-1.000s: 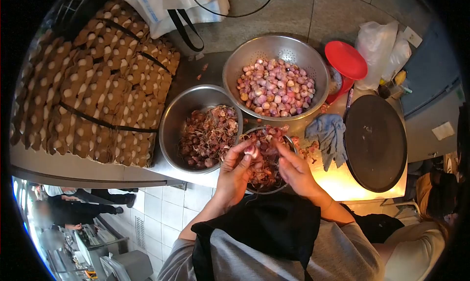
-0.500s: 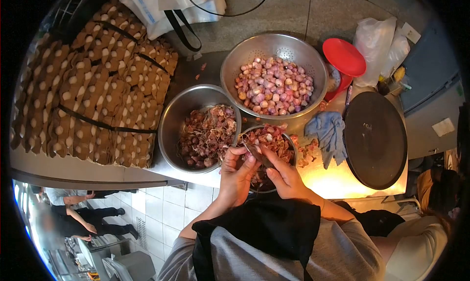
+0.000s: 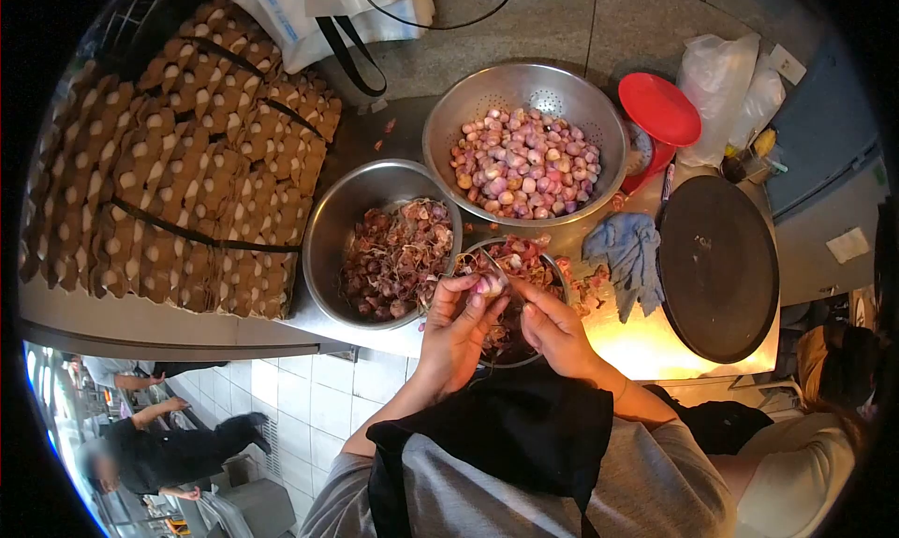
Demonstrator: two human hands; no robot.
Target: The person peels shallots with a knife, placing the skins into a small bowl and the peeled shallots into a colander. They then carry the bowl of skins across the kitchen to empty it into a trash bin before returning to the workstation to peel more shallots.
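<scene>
My left hand pinches a shallot whose pale purple side shows between thumb and fingers. Closed around a small knife is my right hand; the blade lies against the shallot, and the handle is mostly hidden by the fingers. Both hands are over a small metal bowl with reddish skins in it. To the left, a larger metal bowl contains unpeeled shallots with dry roots. Behind the hands stands a metal colander of peeled shallots.
Tall stacks of egg trays fill the left side. On the right are a blue cloth, a round black pan and a red scale. Plastic bags stand behind. Another person is at lower left.
The shallot has turned so more of its pale side shows, and my right hand has shifted slightly away from my left. The person at lower left has moved.
</scene>
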